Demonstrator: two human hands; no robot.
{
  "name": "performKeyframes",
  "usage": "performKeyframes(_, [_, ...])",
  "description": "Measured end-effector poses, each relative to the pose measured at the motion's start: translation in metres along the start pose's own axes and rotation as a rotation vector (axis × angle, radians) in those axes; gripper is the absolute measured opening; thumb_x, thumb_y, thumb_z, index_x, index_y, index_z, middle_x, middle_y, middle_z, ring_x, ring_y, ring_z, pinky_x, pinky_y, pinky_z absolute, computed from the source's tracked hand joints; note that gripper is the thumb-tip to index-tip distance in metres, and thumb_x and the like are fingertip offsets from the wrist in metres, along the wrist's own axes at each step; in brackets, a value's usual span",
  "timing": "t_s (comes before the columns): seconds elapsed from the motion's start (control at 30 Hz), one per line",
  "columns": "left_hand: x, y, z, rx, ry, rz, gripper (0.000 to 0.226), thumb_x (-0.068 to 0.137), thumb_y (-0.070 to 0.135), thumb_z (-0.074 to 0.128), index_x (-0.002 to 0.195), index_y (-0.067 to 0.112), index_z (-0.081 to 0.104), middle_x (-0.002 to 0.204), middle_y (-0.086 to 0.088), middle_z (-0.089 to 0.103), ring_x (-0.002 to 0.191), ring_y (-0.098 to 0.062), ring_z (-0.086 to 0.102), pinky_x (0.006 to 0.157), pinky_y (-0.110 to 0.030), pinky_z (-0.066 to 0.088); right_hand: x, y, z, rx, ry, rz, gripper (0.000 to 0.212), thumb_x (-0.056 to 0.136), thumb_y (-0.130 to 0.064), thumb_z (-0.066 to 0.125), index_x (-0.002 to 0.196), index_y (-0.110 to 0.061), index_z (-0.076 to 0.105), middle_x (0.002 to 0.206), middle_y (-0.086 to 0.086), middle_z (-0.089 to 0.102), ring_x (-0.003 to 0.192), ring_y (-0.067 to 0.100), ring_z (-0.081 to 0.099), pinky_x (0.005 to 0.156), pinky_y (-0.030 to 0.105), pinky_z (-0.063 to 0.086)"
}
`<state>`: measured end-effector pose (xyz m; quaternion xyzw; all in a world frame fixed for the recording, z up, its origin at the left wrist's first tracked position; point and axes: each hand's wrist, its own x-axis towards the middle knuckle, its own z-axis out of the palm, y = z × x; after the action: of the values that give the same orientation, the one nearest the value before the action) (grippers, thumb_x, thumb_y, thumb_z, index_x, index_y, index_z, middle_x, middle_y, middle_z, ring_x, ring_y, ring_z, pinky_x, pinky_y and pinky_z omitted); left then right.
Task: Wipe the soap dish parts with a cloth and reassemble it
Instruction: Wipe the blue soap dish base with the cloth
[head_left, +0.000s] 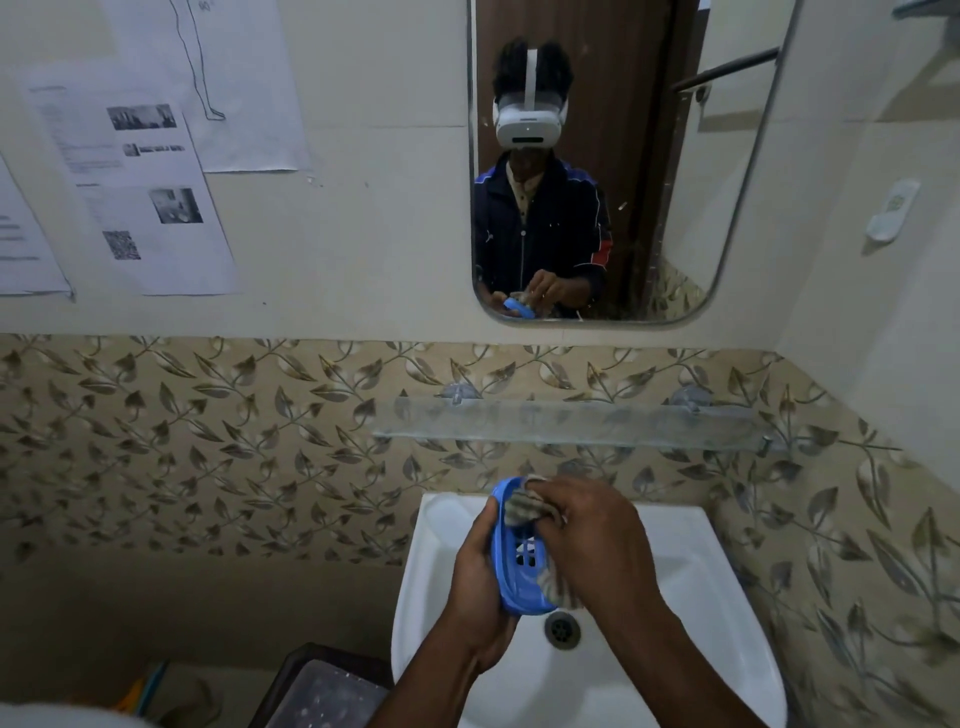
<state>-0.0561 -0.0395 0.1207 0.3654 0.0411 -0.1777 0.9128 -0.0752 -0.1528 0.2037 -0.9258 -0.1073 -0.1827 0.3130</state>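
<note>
A blue slotted soap dish part (521, 558) is held tilted above the white sink (691, 613). My left hand (475, 582) grips it from the left side and underneath. My right hand (587, 535) holds a grey striped cloth (522, 506) and presses it into the dish's inner face. A bit of the cloth also shows below my right hand near the dish's lower rim. Any other soap dish part is out of sight.
The sink drain (560, 629) lies just below my hands. A glass shelf (566, 426) runs along the leaf-patterned tiles above the sink, under a mirror (623, 156). A dark bin (322, 686) stands at the lower left, and papers (135, 192) hang on the wall.
</note>
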Motion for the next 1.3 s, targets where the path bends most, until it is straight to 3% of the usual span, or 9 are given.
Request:
performKeyframes(0.13, [-0.006,-0.004,-0.002,0.059,0.02,-0.032,0.059,0.085,0.051,0.049,0.111,0.005,0.076,0.123,-0.023,0.068,0.112,-0.037,0.068,0.089,-0.044,0.059,-0.008,0.003,0.001,-0.258,-0.082,0.203,0.017,0.082,-0.034,0.059,0.067,-0.026,0.061,0.057,-0.008,0.051,0.053,0.005,0.05,0.045,0.012,0.025])
performKeyframes(0.27, [-0.007,-0.004,0.004,0.028,0.009,0.017,0.051,0.084,0.044,0.05,0.101,0.006,0.08,0.113,-0.022,0.073,0.098,-0.036,0.073,0.078,-0.044,0.063,0.0,-0.007,-0.009,-0.136,-0.06,0.144,0.014,0.089,-0.029,0.057,0.082,-0.028,0.069,0.075,-0.007,0.065,0.067,0.008,0.058,0.057,0.016,0.038])
performKeyframes(0.33, [-0.006,0.001,0.006,0.033,0.012,0.022,0.053,0.085,0.045,0.05,0.108,0.006,0.077,0.117,-0.023,0.071,0.102,-0.037,0.072,0.088,-0.047,0.059,0.002,-0.011,-0.012,-0.147,-0.027,0.127,0.015,0.091,-0.027,0.054,0.087,-0.028,0.069,0.082,-0.004,0.068,0.072,0.01,0.059,0.063,0.019,0.043])
performKeyframes(0.47, [-0.006,0.008,0.004,0.036,0.014,-0.005,0.066,0.083,0.052,0.053,0.122,0.001,0.069,0.124,-0.026,0.067,0.107,-0.038,0.068,0.101,-0.049,0.048,-0.013,-0.014,-0.013,-0.263,-0.207,0.155,0.016,0.087,-0.031,0.055,0.081,-0.023,0.067,0.073,-0.005,0.062,0.066,0.01,0.058,0.048,0.014,0.032])
performKeyframes(0.7, [-0.004,0.003,0.011,0.02,-0.017,0.087,0.052,0.085,0.045,0.046,0.1,0.008,0.08,0.108,-0.019,0.076,0.094,-0.031,0.075,0.072,-0.039,0.063,0.017,-0.021,-0.026,-0.199,-0.132,0.138,0.018,0.091,-0.022,0.053,0.088,-0.017,0.071,0.077,0.001,0.068,0.062,0.01,0.057,0.05,0.012,0.036])
performKeyframes(0.8, [-0.003,0.009,0.008,0.013,-0.05,0.074,0.06,0.083,0.05,0.05,0.111,0.004,0.075,0.108,-0.021,0.075,0.092,-0.032,0.075,0.079,-0.042,0.062,0.001,-0.022,-0.02,-0.242,-0.239,0.127,0.015,0.088,-0.021,0.055,0.087,-0.02,0.07,0.078,-0.001,0.065,0.069,0.012,0.061,0.057,0.016,0.043])
performKeyframes(0.87, [-0.002,0.011,0.005,0.03,-0.037,0.08,0.065,0.081,0.051,0.053,0.119,0.002,0.07,0.105,-0.021,0.074,0.086,-0.033,0.075,0.082,-0.044,0.06,-0.013,-0.022,-0.017,-0.307,-0.293,0.123,0.013,0.083,-0.026,0.057,0.083,-0.022,0.069,0.075,-0.002,0.058,0.067,0.015,0.056,0.049,0.017,0.036])
performKeyframes(1.1, [-0.005,0.01,0.013,0.06,-0.008,0.137,0.051,0.086,0.048,0.047,0.103,0.012,0.08,0.111,-0.017,0.075,0.1,-0.03,0.073,0.078,-0.039,0.062,0.011,-0.026,-0.027,-0.176,-0.097,0.066,0.018,0.091,-0.023,0.054,0.087,-0.023,0.071,0.077,-0.004,0.067,0.066,0.009,0.058,0.052,0.01,0.035])
performKeyframes(1.3, [-0.003,0.014,0.007,0.059,0.021,0.128,0.061,0.083,0.052,0.053,0.119,0.006,0.072,0.109,-0.02,0.074,0.092,-0.032,0.073,0.092,-0.047,0.054,-0.012,-0.017,-0.024,-0.218,-0.256,0.066,0.027,0.075,-0.034,0.06,0.055,-0.019,0.051,0.053,-0.002,0.05,0.048,0.008,0.048,0.042,0.015,0.027])
